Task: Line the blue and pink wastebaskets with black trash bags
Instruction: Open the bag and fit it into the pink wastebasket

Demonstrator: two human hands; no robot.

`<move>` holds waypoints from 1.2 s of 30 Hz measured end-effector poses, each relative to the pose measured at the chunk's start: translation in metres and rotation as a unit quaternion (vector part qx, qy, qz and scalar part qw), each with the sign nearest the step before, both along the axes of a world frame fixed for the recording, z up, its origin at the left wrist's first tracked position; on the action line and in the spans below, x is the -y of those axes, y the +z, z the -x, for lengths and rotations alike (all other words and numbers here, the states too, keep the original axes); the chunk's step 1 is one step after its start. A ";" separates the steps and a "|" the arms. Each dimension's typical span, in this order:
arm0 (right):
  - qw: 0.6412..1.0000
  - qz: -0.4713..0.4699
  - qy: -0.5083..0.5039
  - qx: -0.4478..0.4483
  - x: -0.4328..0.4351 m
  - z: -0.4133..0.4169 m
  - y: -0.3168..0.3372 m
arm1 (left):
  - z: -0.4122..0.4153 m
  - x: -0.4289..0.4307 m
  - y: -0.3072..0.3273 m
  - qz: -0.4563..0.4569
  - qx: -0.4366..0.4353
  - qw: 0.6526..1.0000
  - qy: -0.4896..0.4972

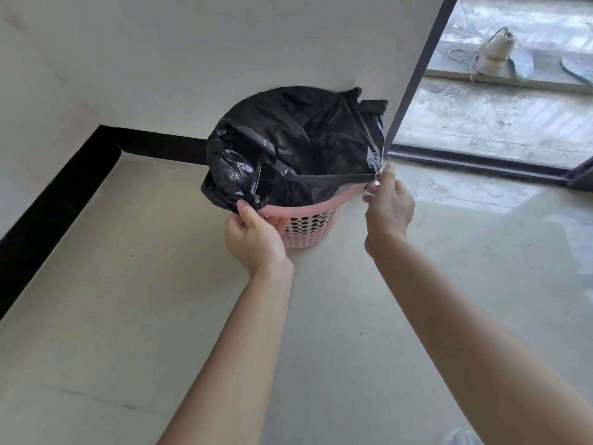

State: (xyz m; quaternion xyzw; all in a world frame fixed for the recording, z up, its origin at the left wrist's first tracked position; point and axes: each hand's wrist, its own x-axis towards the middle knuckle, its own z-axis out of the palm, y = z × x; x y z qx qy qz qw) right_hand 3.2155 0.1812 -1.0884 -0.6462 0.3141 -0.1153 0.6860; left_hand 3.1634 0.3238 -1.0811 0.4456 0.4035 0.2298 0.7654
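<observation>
Pink wastebasket (308, 224) stands on the floor (128, 284) against the white wall (224, 43), just beside the door frame (417, 69). Black trash bag (288, 146) sits in its mouth, puffed up above the rim, hem draped over the far and left sides. Pink rim is bare on the near side, between the two hands.

Left hand (253, 236) is at the near-left of the wastebasket, grip pinched shut on the bag hem, thumb on top, knuckles against the basket wall. Right hand (388, 203) is at the right of the wastebasket, fingertips clamped on the hem, pulling it taut; a tight fold of film runs from that pinch across the opening towards the left hand. Both forearms reach straight forward, wrists slightly raised.

Key relation: the uncovered rim lies just below and between both grips, so the hem likely needs to go outward and down over it. Both hands look equally near. Blue wastebasket not in view.
</observation>
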 end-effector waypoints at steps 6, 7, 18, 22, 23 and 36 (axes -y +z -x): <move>0.999 0.050 -0.011 0.013 0.004 -0.007 -0.001 | 0.013 -0.002 -0.015 -0.084 -0.009 0.996 -0.010; 0.997 0.066 -0.031 0.015 0.004 -0.007 -0.005 | 0.014 -0.002 -0.018 -0.085 -0.009 0.996 0.005; 0.957 0.272 0.096 -0.036 0.027 -0.019 -0.035 | -0.016 -0.038 -0.048 0.078 -0.161 0.977 -0.116; 0.955 0.219 0.181 -0.086 0.032 -0.025 -0.031 | -0.021 -0.051 -0.028 0.178 -0.115 0.976 -0.051; 0.962 0.141 0.203 -0.118 0.034 -0.028 -0.027 | -0.021 -0.053 -0.024 0.172 -0.114 0.978 -0.034; 0.992 0.000 0.124 -0.013 0.045 -0.054 -0.003 | -0.037 -0.050 -0.005 -0.218 -0.015 0.967 -0.131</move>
